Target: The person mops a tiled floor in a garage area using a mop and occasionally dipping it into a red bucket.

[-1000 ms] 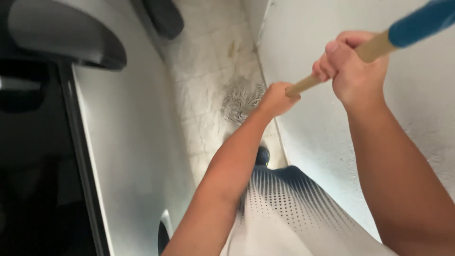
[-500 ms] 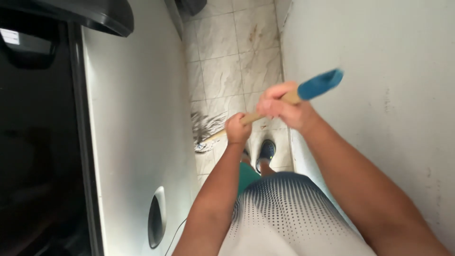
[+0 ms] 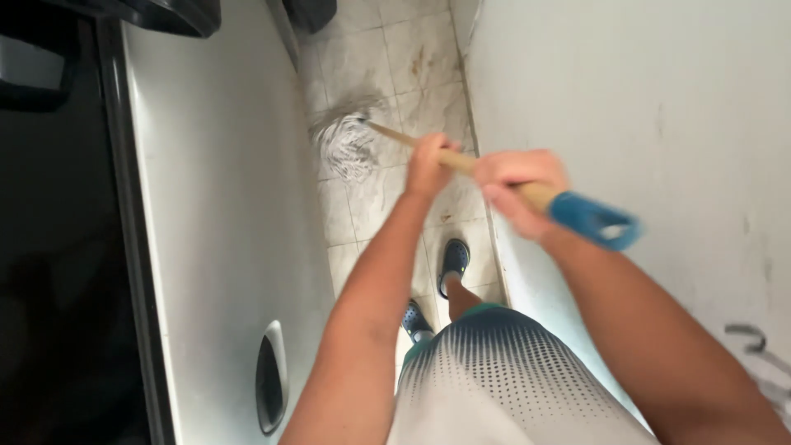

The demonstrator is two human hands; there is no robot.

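Scanning from the left edge of the frame, I see a dark appliance front, then the white side panel [image 3: 222,214] of a tall appliance with a dark oval recess low down. Right of it, in the upper middle, the string mop head [image 3: 346,144] lies spread on the pale tiled floor [image 3: 371,198], close beside that panel. Its strands look soft and floppy, and I judge them heavier if wet, so the far end will drag. The wooden mop handle [image 3: 461,163] runs stiff and straight down to the right, ending in a blue grip [image 3: 593,221].

My left hand [image 3: 430,165] is wrapped around the bare wood lower on the shaft; my right hand [image 3: 519,188] is closed around it just before the blue grip. I judge that spacing good: one hand steers, the other pushes. Bare wood can slip in a damp palm.

Below centre are two dark shoes [image 3: 453,257] and patterned shorts. The plain white wall [image 3: 659,124] fills the right.
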